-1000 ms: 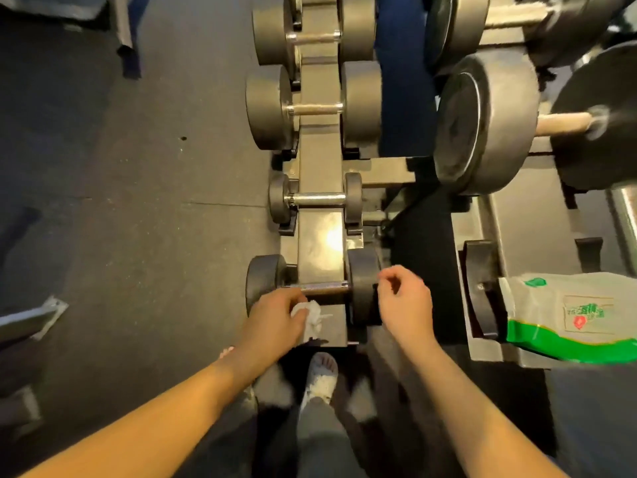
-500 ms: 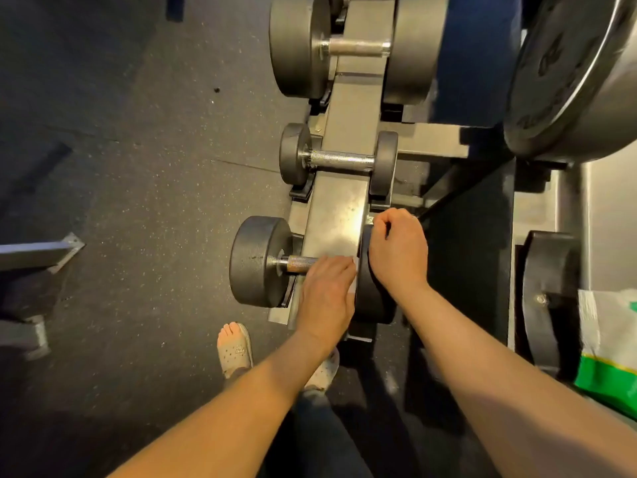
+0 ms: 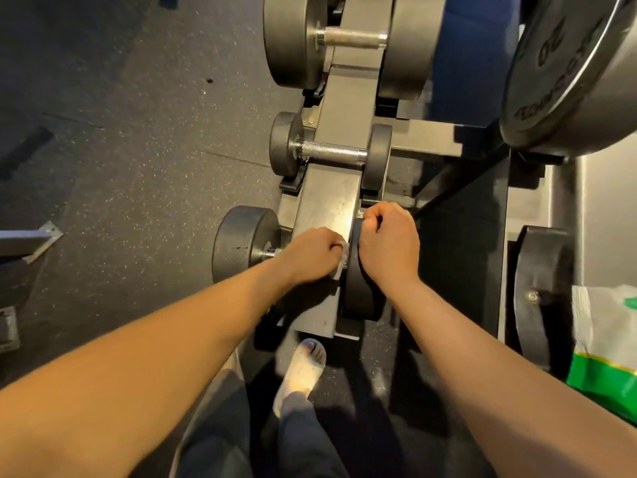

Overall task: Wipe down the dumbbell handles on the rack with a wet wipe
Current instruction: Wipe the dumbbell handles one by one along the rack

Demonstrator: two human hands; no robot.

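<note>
Left hand [image 3: 310, 257] is clamped with the wipe [image 3: 340, 267] round the crosswise handle [image 3: 272, 252], bare metal leftward; the weight [image 3: 358, 298] is gripped by the right hand [image 3: 389, 243].

Speckled dark rubber floor [image 3: 138, 167] fills the left. Big weight plate [image 3: 568, 63] marked 20, upper right. Grey metal bracket [image 3: 31, 241] at left edge. Green-white bag [image 3: 606, 339] at right edge.
</note>
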